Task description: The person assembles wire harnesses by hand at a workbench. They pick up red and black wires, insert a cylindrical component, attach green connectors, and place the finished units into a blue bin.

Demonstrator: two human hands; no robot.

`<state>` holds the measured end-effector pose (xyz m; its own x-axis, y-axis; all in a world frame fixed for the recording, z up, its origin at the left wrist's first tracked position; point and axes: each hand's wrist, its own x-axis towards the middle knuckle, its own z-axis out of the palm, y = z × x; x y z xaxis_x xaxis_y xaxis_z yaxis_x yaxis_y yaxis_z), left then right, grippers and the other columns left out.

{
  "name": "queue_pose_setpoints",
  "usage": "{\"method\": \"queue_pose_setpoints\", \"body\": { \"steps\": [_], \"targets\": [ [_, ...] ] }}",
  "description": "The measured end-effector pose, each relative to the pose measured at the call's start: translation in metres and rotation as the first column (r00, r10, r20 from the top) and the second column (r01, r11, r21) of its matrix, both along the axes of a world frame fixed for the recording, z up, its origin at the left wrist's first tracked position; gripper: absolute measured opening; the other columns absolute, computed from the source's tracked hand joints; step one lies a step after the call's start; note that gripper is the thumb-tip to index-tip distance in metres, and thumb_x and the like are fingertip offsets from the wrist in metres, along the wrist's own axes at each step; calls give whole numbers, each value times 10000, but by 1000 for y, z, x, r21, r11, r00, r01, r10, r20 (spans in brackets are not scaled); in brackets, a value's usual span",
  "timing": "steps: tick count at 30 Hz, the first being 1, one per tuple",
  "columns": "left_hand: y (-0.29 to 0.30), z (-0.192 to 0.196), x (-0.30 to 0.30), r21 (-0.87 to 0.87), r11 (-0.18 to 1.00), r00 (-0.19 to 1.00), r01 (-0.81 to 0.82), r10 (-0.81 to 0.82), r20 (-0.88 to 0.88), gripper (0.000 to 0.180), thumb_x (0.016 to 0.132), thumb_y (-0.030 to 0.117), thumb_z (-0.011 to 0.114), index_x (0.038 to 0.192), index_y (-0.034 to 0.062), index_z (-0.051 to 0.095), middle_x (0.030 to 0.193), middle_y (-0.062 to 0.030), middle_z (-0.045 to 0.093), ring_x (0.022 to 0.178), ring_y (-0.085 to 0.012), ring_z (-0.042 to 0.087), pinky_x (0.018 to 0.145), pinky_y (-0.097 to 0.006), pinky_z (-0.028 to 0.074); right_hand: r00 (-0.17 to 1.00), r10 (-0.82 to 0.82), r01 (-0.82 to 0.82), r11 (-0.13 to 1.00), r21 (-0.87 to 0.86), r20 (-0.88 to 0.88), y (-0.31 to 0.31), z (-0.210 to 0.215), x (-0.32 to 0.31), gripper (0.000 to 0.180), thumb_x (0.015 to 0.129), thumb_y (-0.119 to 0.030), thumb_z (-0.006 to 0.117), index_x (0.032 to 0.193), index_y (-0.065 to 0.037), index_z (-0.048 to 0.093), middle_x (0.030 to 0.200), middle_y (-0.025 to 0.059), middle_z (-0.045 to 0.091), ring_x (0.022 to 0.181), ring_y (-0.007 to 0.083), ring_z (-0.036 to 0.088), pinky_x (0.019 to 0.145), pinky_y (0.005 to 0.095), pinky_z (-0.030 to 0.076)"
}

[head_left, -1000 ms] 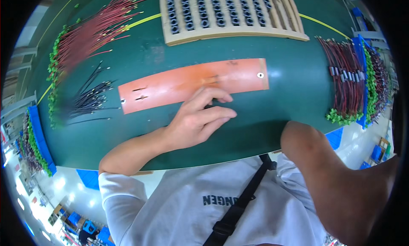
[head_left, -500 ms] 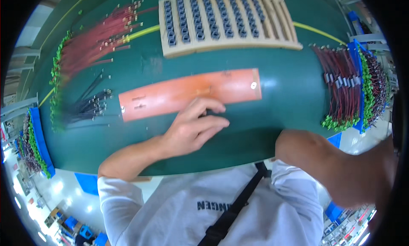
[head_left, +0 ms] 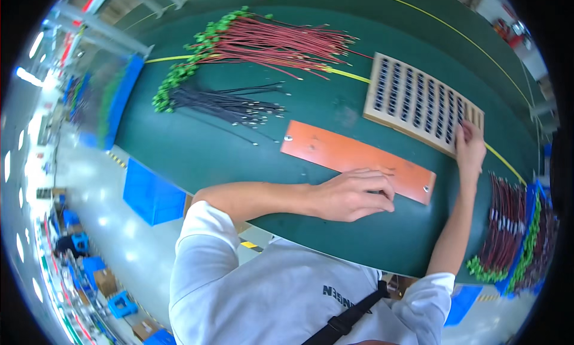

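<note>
An orange strip-shaped board [head_left: 335, 153] with a round metal fastener near each end lies at a slant on the green table. My left hand [head_left: 353, 195] rests over its near edge, fingers loosely curved, with a gap between thumb and fingers and nothing visible in it. Beyond the board sits a pale slotted tray [head_left: 382, 115] filled with rows of small dark ring-like parts [head_left: 427, 103]. My right hand [head_left: 471, 144] reaches to the tray's right end, fingertips bent down together at the last filled row. What lies between those fingertips is hidden.
Red wires [head_left: 281, 40] and black wires [head_left: 227, 103] with green connectors are spread at the far left. Dark red wire bundles [head_left: 502, 219] lie at the right beside a blue bin [head_left: 519, 243]. Another blue bin [head_left: 127, 100] is at the table's left edge.
My right arm has swung from the lower right up to the tray. My left hand stays by the orange board, its fingers more curved. The whole view has turned and shifted.
</note>
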<state>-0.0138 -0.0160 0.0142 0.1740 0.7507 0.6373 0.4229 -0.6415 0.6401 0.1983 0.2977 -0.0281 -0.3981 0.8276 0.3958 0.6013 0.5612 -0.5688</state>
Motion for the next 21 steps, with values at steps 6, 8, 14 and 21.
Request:
{"method": "queue_pose_setpoints", "body": {
  "steps": [6, 8, 14, 21],
  "targets": [
    [-15, 40, -121, 165, 898, 703, -407, 424, -572, 232, 765, 12, 675, 987, 59, 721, 1013, -65, 697, 938, -268, 657, 805, -379, 533, 998, -26, 30, 996, -88, 50, 2, 9, -2, 352, 980, -265, 696, 1131, 53, 690, 970, 159, 738, 834, 203, 733, 764, 328, 579],
    [-22, 43, -173, 188, 819, 587, -543, 530, -613, 211, 778, 3, 664, 976, 54, 716, 977, -84, 706, 922, -299, 664, 829, -422, 541, 999, -34, 37, 993, -110, 30, -2, 9, -6, 353, 977, -270, 701, 1125, 51, 693, 952, 149, 738, 825, 190, 729, 747, 321, 576],
    [-99, 58, -296, 78, 527, 260, -846, 536, -803, 217, 755, -25, 642, 938, 49, 732, 978, -125, 710, 999, -350, 665, 841, -451, 551, 997, -63, 59, 996, -73, -49, 3, -5, -5, 357, 966, -283, 723, 1115, 40, 700, 877, 106, 734, 774, 142, 701, 694, 293, 559],
    [-169, 55, -242, 55, 653, 242, -756, 355, -903, 188, 773, 62, 633, 948, 47, 700, 915, -83, 667, 938, -282, 640, 788, -407, 527, 997, -53, 46, 993, -108, -57, 12, -8, 6, 358, 972, -300, 725, 1111, 29, 718, 803, 64, 717, 713, 91, 650, 644, 252, 517]
  ]
}}
